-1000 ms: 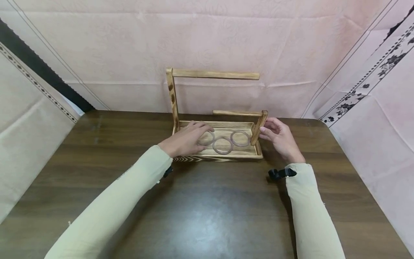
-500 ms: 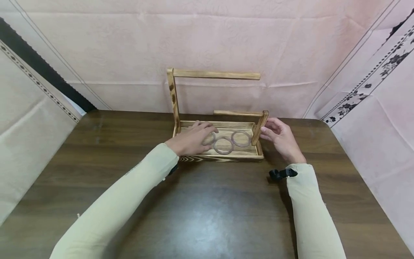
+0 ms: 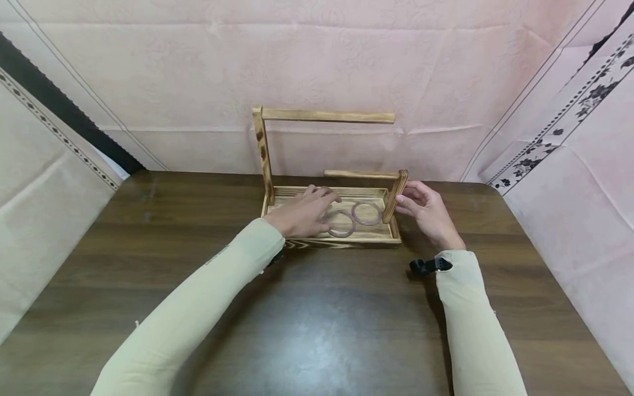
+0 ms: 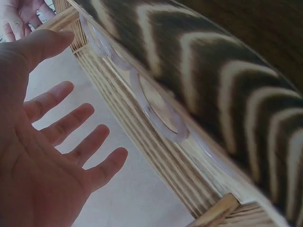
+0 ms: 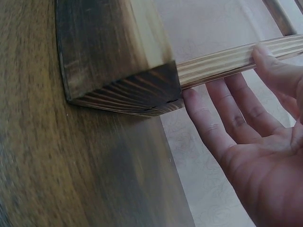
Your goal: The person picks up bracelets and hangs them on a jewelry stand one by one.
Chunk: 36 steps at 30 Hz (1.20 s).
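Left fingers point(image 4: 90, 142) hang spread over the rings point(image 3: 354, 222) in the tray point(image 3: 366, 240); right fingers point(image 5: 204, 116) pinch its upright point(image 5: 222, 65).

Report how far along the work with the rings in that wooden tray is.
Looks done: the pale rings lie inside the wooden tray. In hand: the right hand grips the short post; the left hand is over the tray, fingers spread and holding nothing. Possibly left: the upper bar and lower bar carry no rings, so any hanging there would remain to be done.
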Available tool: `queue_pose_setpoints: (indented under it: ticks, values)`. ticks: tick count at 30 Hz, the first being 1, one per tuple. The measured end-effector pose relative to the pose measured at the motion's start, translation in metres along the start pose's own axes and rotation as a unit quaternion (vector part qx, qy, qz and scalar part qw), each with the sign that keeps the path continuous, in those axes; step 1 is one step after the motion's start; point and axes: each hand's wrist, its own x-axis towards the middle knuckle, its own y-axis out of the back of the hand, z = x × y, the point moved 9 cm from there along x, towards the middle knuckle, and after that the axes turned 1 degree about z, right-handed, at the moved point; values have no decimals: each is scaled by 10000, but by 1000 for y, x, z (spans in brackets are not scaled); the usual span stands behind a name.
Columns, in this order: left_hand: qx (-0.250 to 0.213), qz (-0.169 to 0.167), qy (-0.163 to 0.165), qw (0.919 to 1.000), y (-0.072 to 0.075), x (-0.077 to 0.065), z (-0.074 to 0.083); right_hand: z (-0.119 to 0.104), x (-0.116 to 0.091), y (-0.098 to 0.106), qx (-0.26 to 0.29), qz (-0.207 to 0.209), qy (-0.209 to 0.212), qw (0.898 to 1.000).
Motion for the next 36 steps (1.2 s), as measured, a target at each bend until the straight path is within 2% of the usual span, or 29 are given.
queue_pose_setpoints:
  ticks: [13, 20, 26, 36]
  values:
    - [-98, -128, 65, 9998, -1, 10, 9, 0, -1, -1, 16, -9, 8, 10000]
    - [-131, -102, 91, 9998, -1, 12, 8, 2, 3, -10, 28, -8, 17, 10000]
    - [-83, -186, 75, 9998, -4, 23, 14, 0, 4, -6, 99, 33, 65, 9999]
    - [-321, -293, 64, 9990, -10, 38, 28, 2, 0, 3, 1, 119, -39, 9999]
